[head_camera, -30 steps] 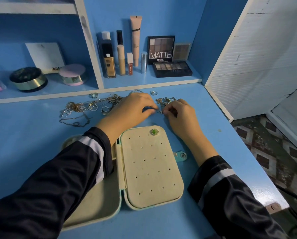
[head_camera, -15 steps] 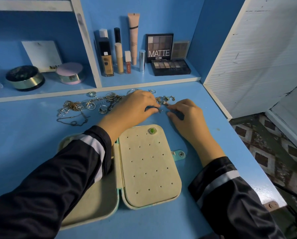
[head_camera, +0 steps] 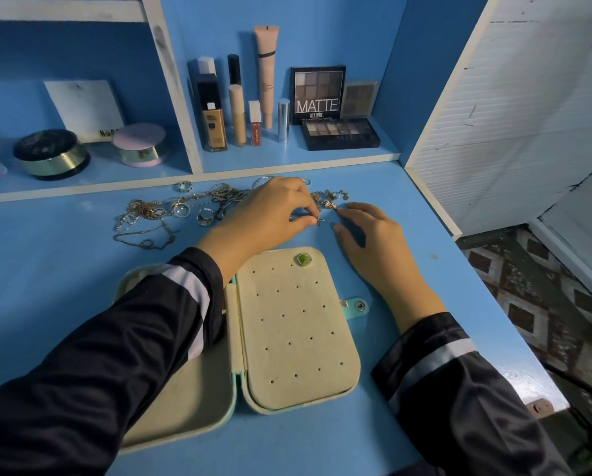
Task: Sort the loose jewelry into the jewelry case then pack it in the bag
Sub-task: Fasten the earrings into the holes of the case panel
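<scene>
Two hands work just beyond the far edge of the open jewelry case (head_camera: 298,338), which lies flat on the blue desk (head_camera: 47,269). The case's right half is a cream pad dotted with holes, and its left half is a plain tray mostly covered by the left sleeve (head_camera: 116,338). One green-stoned earring (head_camera: 303,259) sits pinned in the pad close to the case's far edge. The left hand (head_camera: 270,214) reaches across the case's left half and pinches a small metal piece (head_camera: 319,219) between thumb and forefinger, beyond the case's far right corner. Whether that piece is lifted clear of the desk cannot be told, nor what kind it is. The right hand (head_camera: 370,242) lies past the same corner, palm down, fingers stretched out and loosely together, thumb apart. Its forefinger tip touches the near edge of a small cluster of earrings (head_camera: 332,197) lying farther beyond the case. The pinched piece is between the two hands, near the right thumb. Loose chains (head_camera: 143,214) and rings (head_camera: 203,216) spread over the desk beyond the case's far left corner, well apart from the right hand. Cosmetics (head_camera: 239,115) stand on the shelf (head_camera: 287,159) beyond the case.
</scene>
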Motion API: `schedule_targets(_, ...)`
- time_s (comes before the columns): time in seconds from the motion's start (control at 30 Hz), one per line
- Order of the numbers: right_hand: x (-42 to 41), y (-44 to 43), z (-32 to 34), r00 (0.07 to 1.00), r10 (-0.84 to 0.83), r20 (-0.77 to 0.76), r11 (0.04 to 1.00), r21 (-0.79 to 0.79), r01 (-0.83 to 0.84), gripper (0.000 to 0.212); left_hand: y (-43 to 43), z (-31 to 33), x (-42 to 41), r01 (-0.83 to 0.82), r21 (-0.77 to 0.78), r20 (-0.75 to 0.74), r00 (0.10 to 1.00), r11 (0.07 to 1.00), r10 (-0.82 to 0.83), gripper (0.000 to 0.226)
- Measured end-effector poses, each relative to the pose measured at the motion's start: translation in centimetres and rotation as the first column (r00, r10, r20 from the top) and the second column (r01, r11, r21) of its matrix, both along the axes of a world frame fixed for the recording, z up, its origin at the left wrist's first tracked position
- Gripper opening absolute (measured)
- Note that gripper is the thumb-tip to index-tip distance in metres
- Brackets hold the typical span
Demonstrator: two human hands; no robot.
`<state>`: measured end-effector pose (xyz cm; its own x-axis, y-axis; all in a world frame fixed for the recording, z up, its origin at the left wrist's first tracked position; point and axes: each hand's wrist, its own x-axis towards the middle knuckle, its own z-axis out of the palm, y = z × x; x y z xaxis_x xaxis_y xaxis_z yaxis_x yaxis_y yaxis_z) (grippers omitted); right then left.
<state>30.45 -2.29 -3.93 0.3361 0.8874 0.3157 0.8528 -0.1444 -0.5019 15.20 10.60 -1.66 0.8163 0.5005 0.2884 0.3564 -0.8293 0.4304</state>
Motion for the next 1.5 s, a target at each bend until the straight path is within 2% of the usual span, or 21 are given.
schedule_targets(0.27, -0.1, -0.1, 0.1, 1.0, 0.0, -0.011, 1.0, 0.001, 0.0, 0.034, -0.1, 0.2, -0.1, 0.008, -0.017, 0.018, 1.0, 1.0, -0.008, 0.004)
schedule_targets(0.57, 0.0, 0.1, 0.1, 1.0, -0.007, -0.02, 1.0, 0.006, 0.007, 0.034, 0.4, 0.7, -1.4, -0.119, -0.207, 0.121, 0.982, 0.971, 0.146, 0.009)
schedule_targets(0.67, 0.0, 0.2, 0.1, 1.0, -0.001, -0.021, 1.0, 0.014, 0.001, 0.033, 0.8, 1.2, -2.0, -0.137, -0.305, 0.15, 0.97, 0.942, 0.19, 0.009)
schedule_targets(0.83, -0.1, 0.9, 0.0, 0.999, 0.014, -0.042, 0.997, 0.072, -0.011, 0.025, 1.5, 1.6, -2.7, -0.159, -0.437, 0.11, 0.967, 0.885, 0.228, 0.011)
schedule_targets(1.0, -1.5, 2.6, 0.6, 0.986, 0.1, -0.131, 0.977, 0.201, -0.073, 0.01, 1.3, 2.1, -2.8, -0.166, -0.581, 0.157, 0.938, 0.797, 0.31, 0.013)
schedule_targets(1.1, -2.1, 3.7, 0.7, 0.977, 0.158, -0.144, 0.967, 0.221, -0.123, 0.008, 1.4, 2.3, -2.9, -0.174, -0.634, 0.193, 0.908, 0.753, 0.371, 0.013)
schedule_targets(1.23, -2.3, 4.7, 0.5, 0.967, 0.208, -0.15, 0.964, 0.198, -0.177, 0.008, 2.1, 2.0, -3.4, -0.198, -0.657, 0.206, 0.881, 0.727, 0.426, 0.021)
schedule_targets(1.37, -2.2, 5.0, 0.2, 0.962, 0.237, -0.139, 0.959, 0.191, -0.209, 0.009, 2.4, 1.9, -3.8, -0.186, -0.648, 0.21, 0.888, 0.738, 0.409, 0.032)
schedule_targets(1.5, -2.3, 5.2, 0.3, 0.96, 0.251, -0.122, 0.957, 0.182, -0.227, 0.01, 2.4, 1.9, -3.9, -0.204, -0.62, 0.2, 0.893, 0.757, 0.404, 0.023)
